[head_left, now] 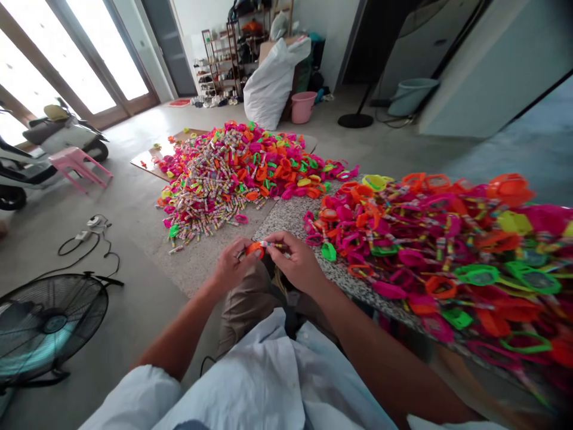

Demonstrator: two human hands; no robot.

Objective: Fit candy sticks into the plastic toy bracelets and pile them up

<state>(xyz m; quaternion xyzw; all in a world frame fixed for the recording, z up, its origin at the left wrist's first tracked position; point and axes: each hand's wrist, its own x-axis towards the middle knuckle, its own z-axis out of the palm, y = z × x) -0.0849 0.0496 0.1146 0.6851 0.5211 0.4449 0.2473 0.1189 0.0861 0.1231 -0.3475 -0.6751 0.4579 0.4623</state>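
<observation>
Over my lap, my left hand (236, 260) pinches a small orange plastic piece (255, 248). My right hand (293, 260) has its fingers closed on a thin, light-coloured striped stick (267, 244), whose end meets the orange piece. Beyond my hands lies a big heap of pink, orange, green and yellow plastic pieces mixed with small striped tubes (210, 173). To the right, a speckled stone slab (286, 218) bears a second pile of bright plastic pieces (403, 239).
A black floor fan (54, 322) stands at the lower left, with a cable and power strip (83, 235) beyond it. A pink stool (76, 164) and scooter (67, 131) are farther left. At the back are a white sack (273, 83) and pink bucket (303, 107).
</observation>
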